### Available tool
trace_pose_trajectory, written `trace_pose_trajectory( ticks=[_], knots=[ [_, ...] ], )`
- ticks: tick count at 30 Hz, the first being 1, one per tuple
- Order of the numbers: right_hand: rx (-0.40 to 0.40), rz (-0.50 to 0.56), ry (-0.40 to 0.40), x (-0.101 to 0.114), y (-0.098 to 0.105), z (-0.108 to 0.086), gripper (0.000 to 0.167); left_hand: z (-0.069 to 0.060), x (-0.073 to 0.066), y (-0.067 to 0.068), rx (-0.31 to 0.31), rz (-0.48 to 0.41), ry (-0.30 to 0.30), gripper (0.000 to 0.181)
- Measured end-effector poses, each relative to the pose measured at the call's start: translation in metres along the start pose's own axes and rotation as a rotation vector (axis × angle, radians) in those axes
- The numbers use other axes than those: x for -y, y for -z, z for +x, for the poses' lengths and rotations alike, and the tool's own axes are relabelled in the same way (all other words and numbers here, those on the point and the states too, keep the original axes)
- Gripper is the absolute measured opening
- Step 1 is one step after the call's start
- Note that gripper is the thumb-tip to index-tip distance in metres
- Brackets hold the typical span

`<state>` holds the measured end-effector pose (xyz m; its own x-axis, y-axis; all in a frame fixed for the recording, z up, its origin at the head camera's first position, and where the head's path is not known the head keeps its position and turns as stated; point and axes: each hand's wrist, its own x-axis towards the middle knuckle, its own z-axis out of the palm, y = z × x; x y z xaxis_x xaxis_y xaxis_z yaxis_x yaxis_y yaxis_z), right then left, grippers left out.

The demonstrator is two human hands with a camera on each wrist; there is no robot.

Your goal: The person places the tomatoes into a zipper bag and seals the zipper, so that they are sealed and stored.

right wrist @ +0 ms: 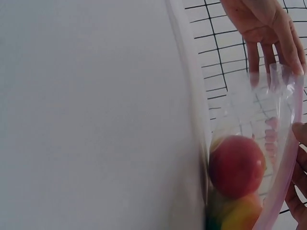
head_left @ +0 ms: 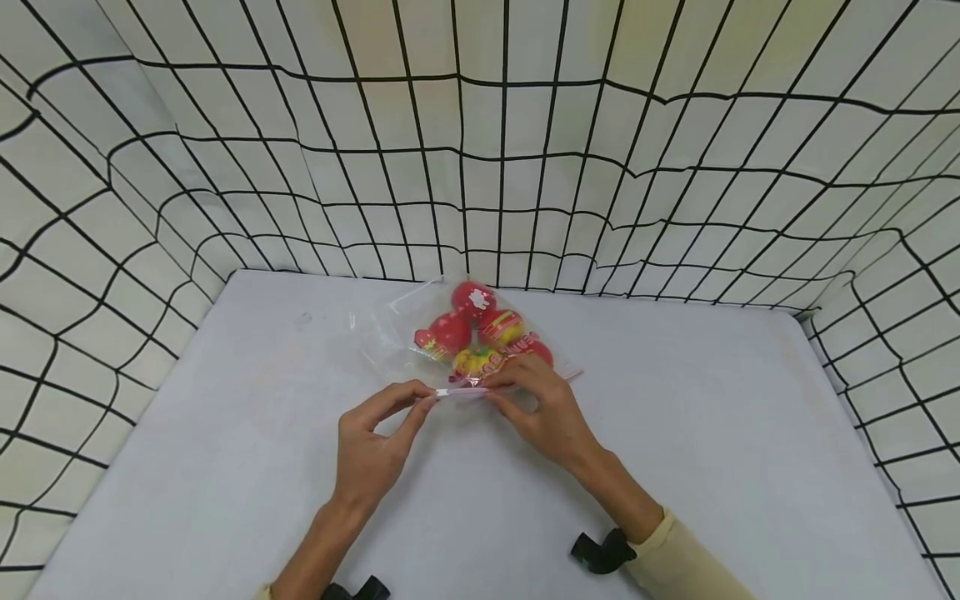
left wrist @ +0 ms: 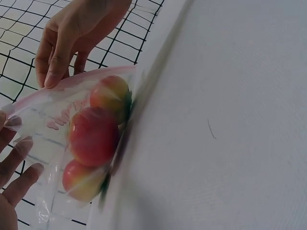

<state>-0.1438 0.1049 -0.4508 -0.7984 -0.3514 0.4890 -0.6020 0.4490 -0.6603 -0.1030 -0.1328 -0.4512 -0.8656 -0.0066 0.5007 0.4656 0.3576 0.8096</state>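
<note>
A clear zip bag (head_left: 390,333) with a pink seal strip lies on the table, its mouth edge toward me. Inside it are several round red and yellow fruit-like pieces (head_left: 473,298), some behind red print on the plastic. My left hand (head_left: 371,454) pinches the seal at the left between thumb and index finger. Close by on the right, my right hand (head_left: 553,421) pinches the same strip. In the left wrist view, the seal strip (left wrist: 91,75) runs under the right hand's fingertips. Past the left hand in the right wrist view, the bag's plastic (right wrist: 240,108) looks wrinkled.
The white tabletop (head_left: 247,442) spreads around the bag on both sides. Black wire grid (head_left: 502,158) stands behind it and along the left and right sides. Dark wrist-worn devices (head_left: 602,552) sit at both forearms, low in the head view.
</note>
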Motion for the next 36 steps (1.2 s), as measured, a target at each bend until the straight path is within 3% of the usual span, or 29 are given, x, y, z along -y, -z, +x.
trace_pose_trajectory(
  ticks=[9,17,28,36],
  knots=[
    [-0.003,0.075,0.062,0.011,-0.007,0.005,0.027,-0.002,0.002,-0.008,0.002,-0.075,-0.071,0.019],
    [0.007,0.136,0.051,0.015,-0.014,0.006,0.022,-0.004,0.001,-0.008,0.013,-0.052,-0.044,0.025],
    [0.005,0.174,0.052,0.016,-0.016,0.007,0.023,-0.007,0.002,-0.010,0.020,-0.066,-0.012,0.020],
    [0.034,0.153,0.066,0.015,-0.017,0.009,0.023,-0.009,0.000,-0.010,0.012,-0.053,0.018,0.025]
  ],
)
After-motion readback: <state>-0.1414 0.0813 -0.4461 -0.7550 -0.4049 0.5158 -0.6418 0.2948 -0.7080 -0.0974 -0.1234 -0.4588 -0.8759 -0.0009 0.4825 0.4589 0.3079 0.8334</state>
